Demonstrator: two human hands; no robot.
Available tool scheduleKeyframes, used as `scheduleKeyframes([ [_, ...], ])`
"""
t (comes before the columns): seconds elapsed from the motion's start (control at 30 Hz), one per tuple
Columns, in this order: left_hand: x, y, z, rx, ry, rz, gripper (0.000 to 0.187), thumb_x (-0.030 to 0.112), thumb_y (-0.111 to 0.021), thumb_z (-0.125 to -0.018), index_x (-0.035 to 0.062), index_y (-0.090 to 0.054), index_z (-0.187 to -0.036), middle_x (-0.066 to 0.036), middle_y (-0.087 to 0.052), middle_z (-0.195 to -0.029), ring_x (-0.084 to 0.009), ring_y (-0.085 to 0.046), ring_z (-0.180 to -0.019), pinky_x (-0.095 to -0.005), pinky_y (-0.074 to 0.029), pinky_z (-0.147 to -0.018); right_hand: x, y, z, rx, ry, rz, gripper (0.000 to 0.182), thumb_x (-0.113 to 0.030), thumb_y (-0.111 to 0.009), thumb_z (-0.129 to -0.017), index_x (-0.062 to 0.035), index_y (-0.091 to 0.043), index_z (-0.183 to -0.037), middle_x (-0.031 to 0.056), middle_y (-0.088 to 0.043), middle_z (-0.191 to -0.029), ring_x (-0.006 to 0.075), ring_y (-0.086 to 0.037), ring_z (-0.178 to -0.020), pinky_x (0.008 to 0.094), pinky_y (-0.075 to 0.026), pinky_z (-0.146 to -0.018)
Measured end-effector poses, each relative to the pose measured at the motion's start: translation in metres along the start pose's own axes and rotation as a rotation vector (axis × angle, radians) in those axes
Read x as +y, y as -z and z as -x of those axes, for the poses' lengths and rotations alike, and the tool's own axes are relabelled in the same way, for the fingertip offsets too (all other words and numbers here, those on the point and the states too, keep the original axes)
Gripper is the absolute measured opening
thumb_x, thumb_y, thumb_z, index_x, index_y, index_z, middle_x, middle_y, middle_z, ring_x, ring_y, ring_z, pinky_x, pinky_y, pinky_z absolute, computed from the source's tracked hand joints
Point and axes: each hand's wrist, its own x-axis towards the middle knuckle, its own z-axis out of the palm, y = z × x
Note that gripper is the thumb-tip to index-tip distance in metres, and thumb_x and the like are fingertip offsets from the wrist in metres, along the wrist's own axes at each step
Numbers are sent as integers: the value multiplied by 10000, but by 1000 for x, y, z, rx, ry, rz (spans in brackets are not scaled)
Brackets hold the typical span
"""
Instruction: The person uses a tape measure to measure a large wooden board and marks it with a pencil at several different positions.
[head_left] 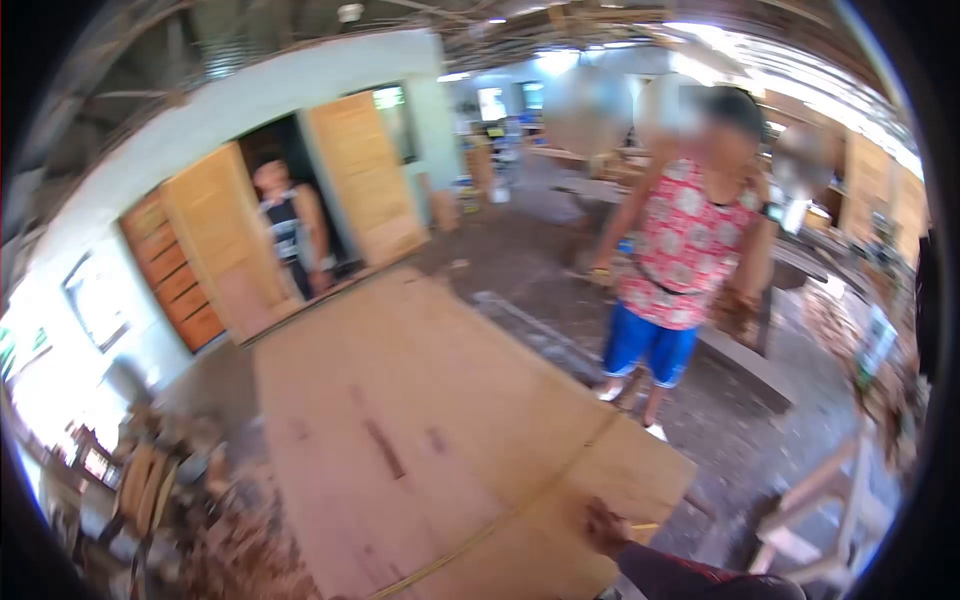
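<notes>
My right hand [605, 527] is at the near right part of a large plywood sheet [350, 340], reaching in from the lower right in a dark sleeve [690, 575]. Blur hides how its fingers are set and whether they hold anything. Just beside the hand shows a short thin yellow piece [645, 526], whose kind I cannot make out. A long narrow yellow strip [500, 522], perhaps a measuring tape, runs slantwise across the sheet. Dark streaks mark the wood left of it. My left hand is out of view.
A person in a red patterned top [690, 230] stands beyond the sheet's right edge. Another person [290, 230] stands in the doorway between wooden panels [365, 170]. Wood scraps [150, 480] lie at left. A wooden frame [820, 510] stands at right.
</notes>
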Motion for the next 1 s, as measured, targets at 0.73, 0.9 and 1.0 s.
scheduleKeyframes([
  [0.73,-32,-48,-10,-131,139,91,651,625,-675,-742,48,-698,-1041,-174,-674,-1080,-331,-637,-1048,-422,-497,-878,-39,5,36,-11,-18,-18,302,-180,-556,-839,-104,-539,-1130,173,-508,-1298,386,-635,-853,495,-505,-662],
  [0.9,-36,-55,-22,-125,87,44,633,621,-672,-749,51,-705,-1021,-174,-678,-1058,-328,-640,-1040,-423,-496,-873,-29,-9,37,7,24,-11,343,-198,-554,-849,-103,-537,-1178,176,-507,-1310,397,-628,-787,503,-504,-640],
  [1.0,-28,-45,-6,-122,151,123,609,607,-670,-760,56,-708,-1014,-170,-681,-1052,-322,-640,-1042,-420,-496,-874,-39,1,35,-24,-8,-1,286,-155,-547,-843,-112,-540,-1125,157,-518,-1288,383,-639,-850,477,-523,-679],
])
